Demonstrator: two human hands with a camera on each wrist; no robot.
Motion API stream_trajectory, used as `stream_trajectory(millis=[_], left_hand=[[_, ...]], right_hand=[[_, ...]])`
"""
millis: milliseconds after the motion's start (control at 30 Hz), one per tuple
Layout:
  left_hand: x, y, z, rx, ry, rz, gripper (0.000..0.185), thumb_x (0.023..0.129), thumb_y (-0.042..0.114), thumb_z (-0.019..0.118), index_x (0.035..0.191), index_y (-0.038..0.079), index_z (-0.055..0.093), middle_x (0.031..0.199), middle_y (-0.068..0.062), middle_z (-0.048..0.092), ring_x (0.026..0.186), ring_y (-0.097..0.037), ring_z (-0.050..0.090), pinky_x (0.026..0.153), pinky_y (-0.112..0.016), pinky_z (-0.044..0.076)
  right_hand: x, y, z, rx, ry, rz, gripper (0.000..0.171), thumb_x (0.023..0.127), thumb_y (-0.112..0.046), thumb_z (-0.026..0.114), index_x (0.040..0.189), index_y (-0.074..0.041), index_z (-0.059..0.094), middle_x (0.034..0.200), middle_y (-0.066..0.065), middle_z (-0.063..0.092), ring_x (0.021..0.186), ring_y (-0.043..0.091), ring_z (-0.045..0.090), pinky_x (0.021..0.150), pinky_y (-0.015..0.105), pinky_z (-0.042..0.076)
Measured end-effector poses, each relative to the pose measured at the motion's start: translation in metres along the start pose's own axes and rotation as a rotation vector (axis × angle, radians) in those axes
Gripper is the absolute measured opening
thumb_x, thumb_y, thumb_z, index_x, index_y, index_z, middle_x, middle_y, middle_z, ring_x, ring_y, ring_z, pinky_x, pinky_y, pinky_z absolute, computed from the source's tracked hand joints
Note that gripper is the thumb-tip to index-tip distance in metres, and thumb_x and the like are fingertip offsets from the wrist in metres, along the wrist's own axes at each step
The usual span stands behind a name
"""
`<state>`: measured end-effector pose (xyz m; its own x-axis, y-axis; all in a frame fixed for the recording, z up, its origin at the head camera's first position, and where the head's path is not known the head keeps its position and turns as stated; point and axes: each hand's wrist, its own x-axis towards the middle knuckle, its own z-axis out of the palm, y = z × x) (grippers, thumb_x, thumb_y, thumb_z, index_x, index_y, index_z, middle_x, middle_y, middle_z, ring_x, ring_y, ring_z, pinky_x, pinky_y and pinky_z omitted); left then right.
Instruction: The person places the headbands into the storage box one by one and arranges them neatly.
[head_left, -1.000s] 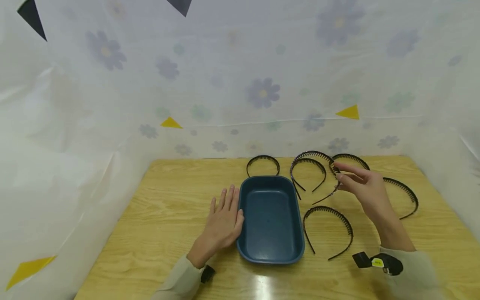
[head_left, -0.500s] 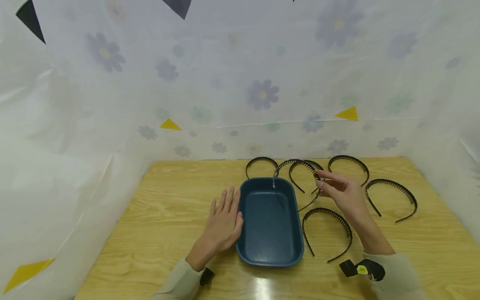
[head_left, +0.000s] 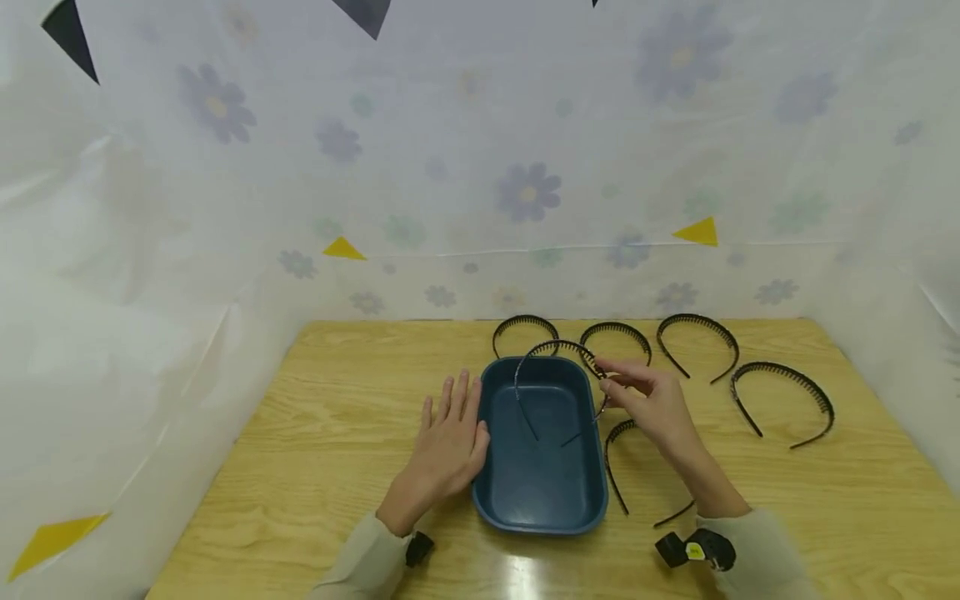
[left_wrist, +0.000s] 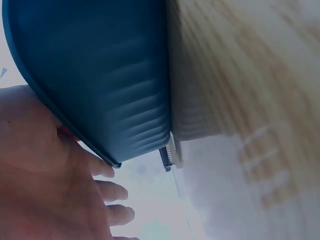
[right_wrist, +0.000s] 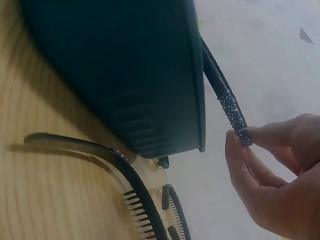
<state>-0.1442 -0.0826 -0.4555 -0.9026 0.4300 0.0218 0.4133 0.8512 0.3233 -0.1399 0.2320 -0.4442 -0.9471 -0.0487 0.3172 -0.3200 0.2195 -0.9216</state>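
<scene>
In the head view my right hand (head_left: 651,405) pinches a glittery black toothed headband (head_left: 522,367) by its right side. The headband hangs over the blue tray (head_left: 540,523), its two ends pointing down into the hollow. Up close in the right wrist view, thumb and fingers grip the sparkly band (right_wrist: 230,109) just beyond the tray's rim (right_wrist: 201,100). My left hand (head_left: 444,446) lies along the tray's left side with straight fingers, the thumb at the rim. In the left wrist view those fingers (left_wrist: 116,214) extend past the tray wall (left_wrist: 115,85).
More black headbands lie on the wooden table (head_left: 360,392): one behind the tray (head_left: 525,320), one at back centre (head_left: 617,327), one at back right (head_left: 697,318), one at far right (head_left: 783,367). Another headband (head_left: 615,475), partly hidden by my right arm, lies right of the tray.
My right hand has carried the glittery headband leftward and nearer, from above the back headbands to over the tray. The left hand and the tray have stayed in place.
</scene>
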Motion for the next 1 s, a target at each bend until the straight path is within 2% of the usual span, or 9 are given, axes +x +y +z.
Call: stream_trajectory(millis=[100, 267, 467, 667, 867, 1000], left_hand=[[0.001, -0.001, 0.0, 0.005, 0.012, -0.002, 0.064, 0.109, 0.028, 0.034, 0.165, 0.006, 0.014, 0.172, -0.012, 0.003, 0.157, -0.034, 0.0, 0.121, -0.063, 0.007], [0.001, -0.001, 0.0, 0.012, 0.023, -0.001, 0.064, 0.109, 0.028, 0.034, 0.166, 0.007, 0.014, 0.172, -0.012, 0.005, 0.157, -0.035, 0.001, 0.121, -0.063, 0.007], [0.002, -0.001, 0.001, 0.006, 0.026, -0.003, 0.064, 0.109, 0.028, 0.033, 0.166, 0.008, 0.012, 0.172, -0.012, 0.003, 0.157, -0.034, 0.0, 0.121, -0.063, 0.008], [0.003, 0.0, 0.001, 0.002, 0.028, -0.005, 0.063, 0.109, 0.028, 0.033, 0.166, 0.008, 0.014, 0.172, -0.013, 0.005, 0.157, -0.035, 0.001, 0.121, -0.063, 0.008], [0.002, -0.002, 0.003, -0.003, 0.034, 0.0, 0.063, 0.109, 0.029, 0.031, 0.166, 0.008, 0.013, 0.171, -0.014, 0.005, 0.157, -0.036, 0.003, 0.121, -0.063, 0.007], [0.002, -0.002, 0.005, -0.002, 0.029, -0.004, 0.063, 0.109, 0.029, 0.03, 0.166, 0.008, 0.012, 0.171, -0.014, 0.004, 0.157, -0.038, 0.004, 0.121, -0.063, 0.007]], right_hand=[[-0.001, 0.001, 0.006, -0.034, 0.004, 0.007, 0.033, 0.098, -0.003, 0.067, 0.131, 0.004, 0.068, 0.13, 0.026, 0.065, 0.099, 0.015, 0.069, 0.075, 0.035, 0.061], [0.0, 0.001, 0.016, -0.119, -0.004, 0.014, 0.033, 0.098, -0.006, 0.069, 0.13, -0.001, 0.07, 0.13, 0.019, 0.066, 0.102, 0.017, 0.069, 0.08, 0.026, 0.059], [0.002, 0.003, 0.022, -0.179, -0.013, -0.014, 0.033, 0.096, -0.005, 0.071, 0.129, -0.003, 0.072, 0.127, 0.015, 0.069, 0.103, 0.029, 0.07, 0.084, 0.032, 0.058], [0.003, 0.004, 0.028, -0.204, -0.027, -0.08, 0.032, 0.094, 0.002, 0.072, 0.126, 0.0, 0.073, 0.123, 0.017, 0.07, 0.099, 0.03, 0.069, 0.08, 0.032, 0.06], [0.005, 0.007, 0.04, -0.345, -0.031, -0.146, 0.033, 0.088, 0.006, 0.076, 0.12, -0.003, 0.077, 0.115, 0.012, 0.073, 0.096, 0.029, 0.071, 0.076, 0.041, 0.061], [0.005, 0.008, 0.045, -0.436, -0.048, -0.2, 0.033, 0.086, 0.008, 0.077, 0.117, -0.003, 0.078, 0.112, 0.012, 0.073, 0.08, 0.02, 0.069, 0.062, 0.032, 0.055]])
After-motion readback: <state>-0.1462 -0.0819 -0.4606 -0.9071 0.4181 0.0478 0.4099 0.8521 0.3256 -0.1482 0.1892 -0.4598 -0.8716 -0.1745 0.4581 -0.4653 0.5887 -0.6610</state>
